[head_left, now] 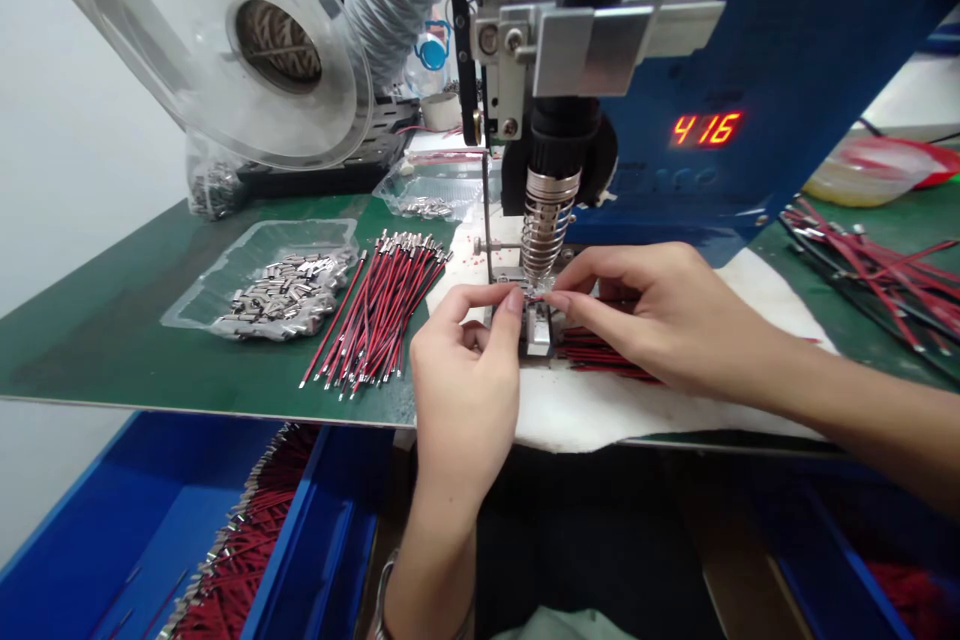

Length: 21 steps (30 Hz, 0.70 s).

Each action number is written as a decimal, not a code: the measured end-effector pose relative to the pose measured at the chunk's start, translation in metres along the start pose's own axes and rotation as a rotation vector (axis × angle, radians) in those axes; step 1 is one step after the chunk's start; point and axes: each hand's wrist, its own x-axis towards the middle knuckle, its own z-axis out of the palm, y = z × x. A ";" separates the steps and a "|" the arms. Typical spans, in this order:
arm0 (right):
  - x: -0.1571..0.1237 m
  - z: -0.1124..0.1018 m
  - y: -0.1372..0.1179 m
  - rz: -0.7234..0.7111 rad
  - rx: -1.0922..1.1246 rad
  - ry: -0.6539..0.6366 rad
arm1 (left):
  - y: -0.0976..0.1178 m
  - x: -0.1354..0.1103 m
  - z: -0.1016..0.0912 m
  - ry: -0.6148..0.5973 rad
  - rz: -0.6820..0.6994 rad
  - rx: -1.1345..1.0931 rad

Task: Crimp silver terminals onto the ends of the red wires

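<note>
Soft, even light fell over the green tabletop (90,320), a metal plate (585,52) caught a pale sheen and the red digits (705,130) glowed, while the space beneath (592,520) sank into shadow, shapes stretched toward the corners, and fine detail around the fingertips (513,301) looked soft.

The left wrist (433,550) wears a bracelet (385,578) — slim, silvery.

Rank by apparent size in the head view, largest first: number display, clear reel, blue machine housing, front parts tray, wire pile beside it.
1. Blue machine housing
2. Clear reel
3. Front parts tray and wire pile: too alike to rank
4. Number display
</note>
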 end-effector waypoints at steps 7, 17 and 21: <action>0.000 0.000 0.000 -0.003 -0.002 0.001 | 0.002 -0.001 0.000 0.009 -0.001 0.002; 0.000 0.000 0.000 -0.002 0.000 -0.002 | 0.003 0.000 0.001 0.014 -0.007 -0.001; 0.000 0.000 0.002 -0.010 -0.009 -0.008 | 0.003 -0.001 0.001 0.024 0.002 -0.002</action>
